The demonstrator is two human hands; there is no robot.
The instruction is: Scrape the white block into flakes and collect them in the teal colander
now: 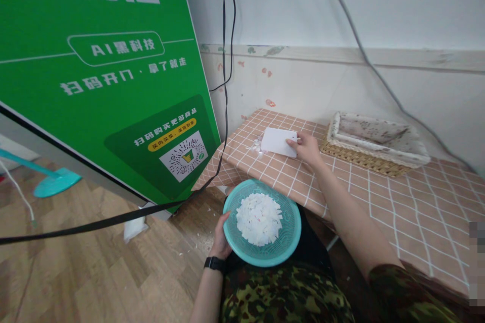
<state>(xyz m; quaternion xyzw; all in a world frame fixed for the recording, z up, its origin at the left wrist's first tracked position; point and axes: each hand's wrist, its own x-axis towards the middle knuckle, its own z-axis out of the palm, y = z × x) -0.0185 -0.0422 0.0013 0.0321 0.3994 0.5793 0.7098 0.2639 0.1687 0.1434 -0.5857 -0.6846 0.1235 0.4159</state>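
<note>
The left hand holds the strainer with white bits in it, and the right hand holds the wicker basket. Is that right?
Not quite: the head view shows the right hand holding a white card, not the wicker basket. The left hand does hold the strainer with white bits in it.
</note>
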